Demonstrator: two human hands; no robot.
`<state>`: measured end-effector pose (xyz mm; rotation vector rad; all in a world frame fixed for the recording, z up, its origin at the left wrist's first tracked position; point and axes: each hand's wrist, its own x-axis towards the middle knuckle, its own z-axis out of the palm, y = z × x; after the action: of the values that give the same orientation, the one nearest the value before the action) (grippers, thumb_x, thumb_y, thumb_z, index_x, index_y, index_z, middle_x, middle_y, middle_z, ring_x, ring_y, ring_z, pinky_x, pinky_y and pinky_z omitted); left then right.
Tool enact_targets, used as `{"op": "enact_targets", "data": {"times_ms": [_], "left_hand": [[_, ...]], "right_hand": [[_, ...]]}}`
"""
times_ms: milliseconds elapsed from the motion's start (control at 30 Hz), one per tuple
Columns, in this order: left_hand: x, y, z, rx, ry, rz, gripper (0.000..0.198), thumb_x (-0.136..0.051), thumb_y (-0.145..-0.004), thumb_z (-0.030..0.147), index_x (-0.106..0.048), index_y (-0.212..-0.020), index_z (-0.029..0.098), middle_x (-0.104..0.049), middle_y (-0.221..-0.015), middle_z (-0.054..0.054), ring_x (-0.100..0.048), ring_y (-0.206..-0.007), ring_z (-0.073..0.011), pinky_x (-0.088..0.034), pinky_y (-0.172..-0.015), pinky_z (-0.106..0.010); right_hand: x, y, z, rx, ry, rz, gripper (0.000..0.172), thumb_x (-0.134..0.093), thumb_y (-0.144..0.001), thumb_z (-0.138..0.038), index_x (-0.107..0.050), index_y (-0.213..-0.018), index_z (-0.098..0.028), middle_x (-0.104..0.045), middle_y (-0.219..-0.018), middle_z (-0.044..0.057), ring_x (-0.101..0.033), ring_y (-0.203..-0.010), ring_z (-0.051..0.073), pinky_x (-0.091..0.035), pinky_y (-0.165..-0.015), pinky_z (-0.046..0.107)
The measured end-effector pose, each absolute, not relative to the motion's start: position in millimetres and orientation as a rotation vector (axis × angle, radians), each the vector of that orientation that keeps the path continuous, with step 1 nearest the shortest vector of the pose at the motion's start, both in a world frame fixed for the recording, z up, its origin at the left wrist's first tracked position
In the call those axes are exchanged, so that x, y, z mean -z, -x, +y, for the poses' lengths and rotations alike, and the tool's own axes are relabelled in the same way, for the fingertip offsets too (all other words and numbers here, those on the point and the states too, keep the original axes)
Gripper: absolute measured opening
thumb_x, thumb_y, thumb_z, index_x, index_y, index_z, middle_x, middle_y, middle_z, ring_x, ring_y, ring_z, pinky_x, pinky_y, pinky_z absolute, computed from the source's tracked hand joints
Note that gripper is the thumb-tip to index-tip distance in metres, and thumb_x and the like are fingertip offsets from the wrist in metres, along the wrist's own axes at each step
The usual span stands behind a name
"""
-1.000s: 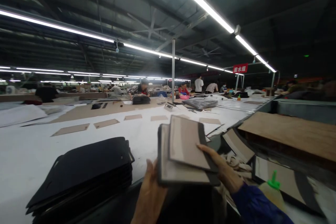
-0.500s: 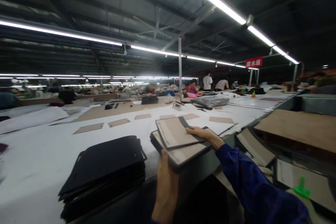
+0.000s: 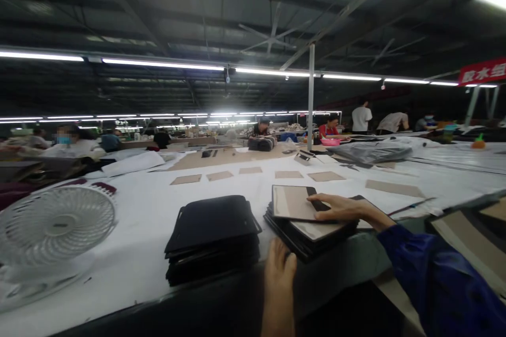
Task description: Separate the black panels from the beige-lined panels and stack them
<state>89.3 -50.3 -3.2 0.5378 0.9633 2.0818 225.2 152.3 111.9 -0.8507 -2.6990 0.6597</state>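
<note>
My right hand point(image 3: 342, 208) grips the right side of a beige panel with a black edge point(image 3: 291, 202). This panel lies askew over a stack of similar panels point(image 3: 316, 231) at the table's front edge. In front of the stack's near left corner is my left hand point(image 3: 280, 268), holding nothing, fingers pointing up and thumb apart. Left of my hands stands a second stack of black panels point(image 3: 213, 226), black faces up.
A white fan point(image 3: 59, 226) stands at the left of the white-covered table point(image 3: 134, 242). Several beige pieces point(image 3: 288, 175) lie in a row beyond the stacks. A metal post point(image 3: 311, 100) rises farther back. Other people point(image 3: 360, 118) work in the background.
The view has swung left, bringing the fan into sight. My left hand has let go of the panel stack, which now rests on the table. My right hand still has the top panel.
</note>
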Motion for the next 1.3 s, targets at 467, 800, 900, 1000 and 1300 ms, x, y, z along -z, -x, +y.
{"op": "enact_targets", "data": {"times_ms": [467,800,900,1000,1300], "left_hand": [[-30.1,-79.7,-107.4,-1.883,-1.376,1.492,0.032,-0.050,-0.085,0.025,-0.061,-0.114,0.017,-0.065,-0.113,-0.010,-0.059,-0.106,-0.0232,-0.047,-0.091,-0.034],[-24.9,-70.6,-113.8,-1.946,-1.723,1.528,0.023,-0.045,-0.088,0.028,-0.065,-0.094,0.019,-0.068,-0.091,-0.006,-0.063,-0.089,-0.0196,-0.047,-0.079,-0.030],[-35.8,-56.3,-126.5,-2.010,-1.581,1.593,0.023,-0.048,-0.088,0.033,-0.066,-0.097,0.020,-0.069,-0.096,-0.007,-0.063,-0.092,-0.0198,-0.048,-0.083,-0.030],[-53.2,-32.9,-140.6,-2.116,-1.335,1.595,0.024,-0.053,-0.087,0.035,-0.065,-0.102,0.020,-0.068,-0.103,-0.007,-0.062,-0.100,-0.0210,-0.047,-0.091,-0.031],[-121.7,73.4,-150.9,-2.293,-1.015,1.491,0.058,-0.051,-0.087,0.050,-0.041,-0.128,0.011,-0.052,-0.128,-0.022,-0.062,-0.103,-0.0269,-0.052,-0.086,-0.041]], "right_hand": [[-118.5,-210.4,83.2,0.093,0.782,-2.786,0.059,-0.044,-0.084,-0.062,-0.069,-0.108,-0.015,-0.067,-0.108,0.016,-0.059,-0.103,0.035,-0.044,-0.092,0.049],[-112.0,-166.2,45.1,0.189,0.918,-2.793,0.038,-0.048,-0.088,-0.039,-0.063,-0.113,-0.013,-0.067,-0.107,0.018,-0.063,-0.100,0.033,-0.049,-0.082,0.042],[-129.7,-168.8,42.7,0.304,1.027,-2.674,0.034,-0.036,-0.092,-0.026,-0.063,-0.110,-0.017,-0.070,-0.096,0.014,-0.067,-0.087,0.030,-0.049,-0.071,0.038],[-152.6,-177.5,52.3,0.400,1.070,-2.482,0.039,-0.033,-0.092,-0.027,-0.058,-0.121,-0.019,-0.071,-0.097,0.014,-0.067,-0.083,0.033,-0.048,-0.065,0.040],[-182.8,-143.2,19.9,0.084,0.208,-1.938,0.029,-0.039,-0.095,-0.034,-0.057,-0.115,-0.022,-0.069,-0.102,0.008,-0.066,-0.086,0.025,-0.052,-0.074,0.035]]}}
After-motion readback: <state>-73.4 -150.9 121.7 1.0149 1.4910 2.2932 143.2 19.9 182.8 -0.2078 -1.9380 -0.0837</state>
